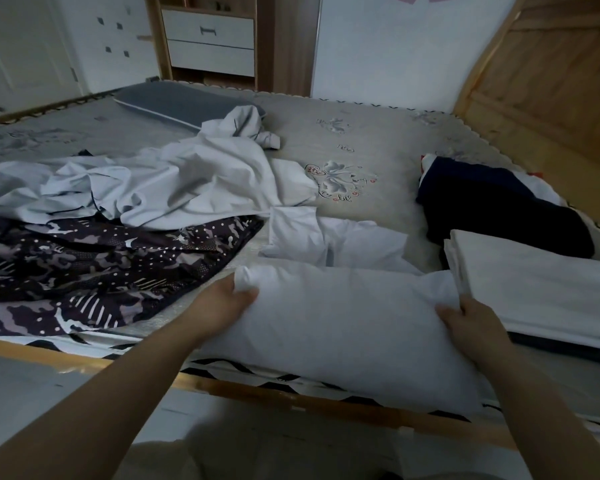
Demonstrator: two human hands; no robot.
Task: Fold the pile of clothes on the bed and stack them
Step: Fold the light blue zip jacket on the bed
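Filling the room, a bed [378, 140] fronts white drawers [210, 43]; near, both hands' fingers [246, 297] pinch a white garment's [343, 323] left and right edges.

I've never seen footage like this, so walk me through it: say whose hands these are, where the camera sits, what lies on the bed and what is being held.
There is no machine here. One camera worn on a person's head looks down at their own bare hands. The left hand and right hand each grip an end of a white garment on the bed. To the left lie a crumpled pale sheet and a dark patterned cloth. To the right are a folded white piece and a dark navy garment.
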